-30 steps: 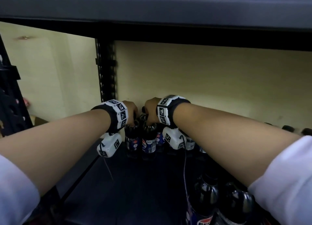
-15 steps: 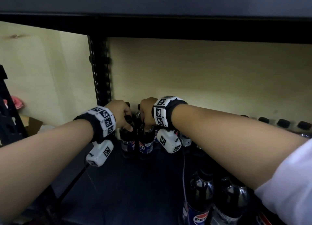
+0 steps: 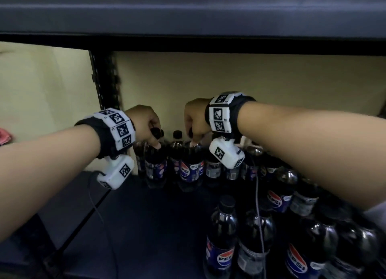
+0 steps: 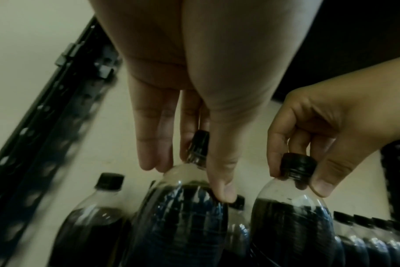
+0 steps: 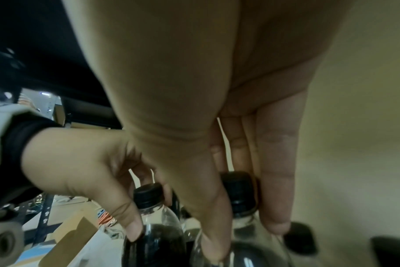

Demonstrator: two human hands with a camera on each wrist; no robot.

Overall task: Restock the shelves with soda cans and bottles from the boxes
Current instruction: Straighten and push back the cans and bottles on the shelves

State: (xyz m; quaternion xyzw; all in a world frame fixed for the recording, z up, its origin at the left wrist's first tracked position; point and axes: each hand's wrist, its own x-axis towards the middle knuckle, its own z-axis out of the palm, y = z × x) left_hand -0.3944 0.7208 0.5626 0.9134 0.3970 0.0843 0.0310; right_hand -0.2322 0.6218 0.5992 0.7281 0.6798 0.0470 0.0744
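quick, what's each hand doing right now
Left hand: pinching the neck of a cola bottle on the shelf.
Right hand: pinching the neck of the neighbouring bottle.

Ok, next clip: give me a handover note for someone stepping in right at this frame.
Left hand: pinches the neck of a bottle standing at the back left of the shelf.
Right hand: pinches the cap of the next bottle beside it, also standing on the shelf.
Done: a row of bottles along the back, more rows filling the right side to the front.
Left: let go of both bottles, then fill the bare front-left part of the shelf. The boxes are not clearly in view, so remaining stock is unknown.
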